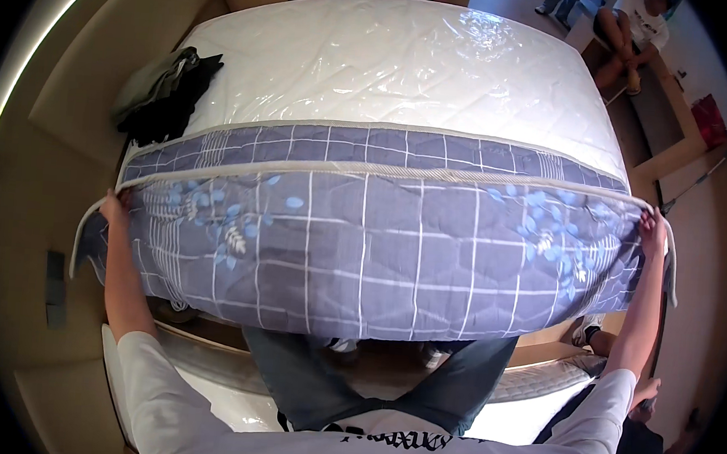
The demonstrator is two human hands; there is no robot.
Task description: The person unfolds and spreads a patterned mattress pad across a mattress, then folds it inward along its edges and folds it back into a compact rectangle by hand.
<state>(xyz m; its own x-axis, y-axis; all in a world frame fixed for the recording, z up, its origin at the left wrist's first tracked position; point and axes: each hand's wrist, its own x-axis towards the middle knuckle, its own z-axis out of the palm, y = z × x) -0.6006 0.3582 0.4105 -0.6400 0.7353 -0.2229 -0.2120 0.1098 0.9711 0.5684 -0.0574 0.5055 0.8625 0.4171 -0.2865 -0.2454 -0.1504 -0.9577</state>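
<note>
A quilted mattress pad (337,242), grey-blue with white grid lines, light-blue leaves and cream piping, stretches between my two hands. Its left end is gripped by my left hand (114,207) at the piped edge. On the far right, my right hand (652,230) pinches the same piped edge, with a corner hanging past it. The pad's front part droops toward my legs, while another strip of it lies flat behind the raised edge. Beneath and beyond is a white mattress (391,69) in shiny clear plastic.
Dark folded clothes (170,95) lie on the mattress's left side. A second mattress (242,400) is behind my legs. One person (638,35) sits at the upper right; another person (644,441) is low at the right. A padded headboard panel (97,65) runs along the left.
</note>
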